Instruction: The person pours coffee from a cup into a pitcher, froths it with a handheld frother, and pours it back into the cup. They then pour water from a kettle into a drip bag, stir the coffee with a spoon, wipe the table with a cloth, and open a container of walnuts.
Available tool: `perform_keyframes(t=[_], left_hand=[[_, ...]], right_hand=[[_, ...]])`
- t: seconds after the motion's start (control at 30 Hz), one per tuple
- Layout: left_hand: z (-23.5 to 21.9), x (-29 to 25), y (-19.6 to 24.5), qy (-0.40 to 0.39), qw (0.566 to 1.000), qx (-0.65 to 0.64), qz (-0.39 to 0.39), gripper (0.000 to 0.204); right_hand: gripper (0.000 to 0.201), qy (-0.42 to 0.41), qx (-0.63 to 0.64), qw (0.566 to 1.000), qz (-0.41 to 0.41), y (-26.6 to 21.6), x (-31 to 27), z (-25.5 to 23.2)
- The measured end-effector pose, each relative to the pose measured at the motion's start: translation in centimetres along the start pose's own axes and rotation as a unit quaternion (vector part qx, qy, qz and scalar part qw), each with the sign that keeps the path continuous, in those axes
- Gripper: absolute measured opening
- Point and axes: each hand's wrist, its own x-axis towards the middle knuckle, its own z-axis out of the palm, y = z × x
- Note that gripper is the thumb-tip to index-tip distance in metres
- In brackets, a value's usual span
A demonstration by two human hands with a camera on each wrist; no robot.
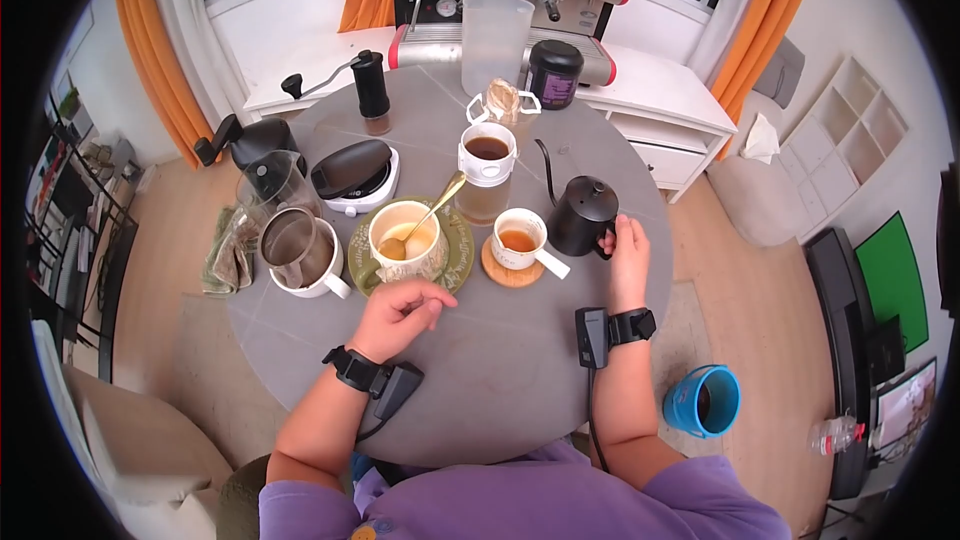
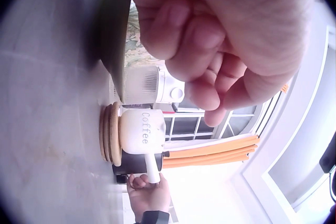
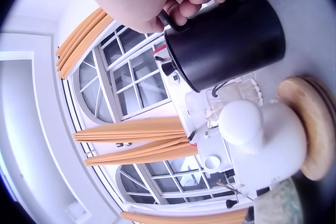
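To the right of the green plate (image 1: 461, 258), past a small white cup (image 1: 514, 259) on a wooden coaster (image 1: 512, 278), the black kettle (image 1: 583, 218) stands on the grey desk (image 1: 500, 350). The right hand (image 1: 630, 252) grips its handle, that grip clamped on it with the fingers curled through the loop. At the near edge of the plate is the left hand (image 1: 402, 318), its fingers loosely curled and its grip holding nothing; whether it touches the plate I cannot tell.

On the plate sits a wide cup (image 1: 426, 262) of pale liquid, with a gold spoon (image 1: 442, 202) leaning in it. The small white cup has amber liquid inside. Left of the plate, a white mug (image 1: 331, 283) holds a metal container (image 1: 298, 252), tilted. Beyond the plate, a white scale (image 1: 362, 203) lies to the far left and a taller white cup (image 1: 487, 168) of dark liquid to the far right. Farther behind the plate stands a black hand grinder (image 1: 371, 88).
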Motion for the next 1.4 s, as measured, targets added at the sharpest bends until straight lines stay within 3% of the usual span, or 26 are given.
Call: perform_keyframes(t=[1.4], left_hand=[[0.5, -0.2, 1.2, -0.013, 0.999, 0.027, 0.025, 0.012]], right_hand=[[0.032, 0.006, -0.027, 0.999, -0.023, 0.2, -0.1, 0.2]])
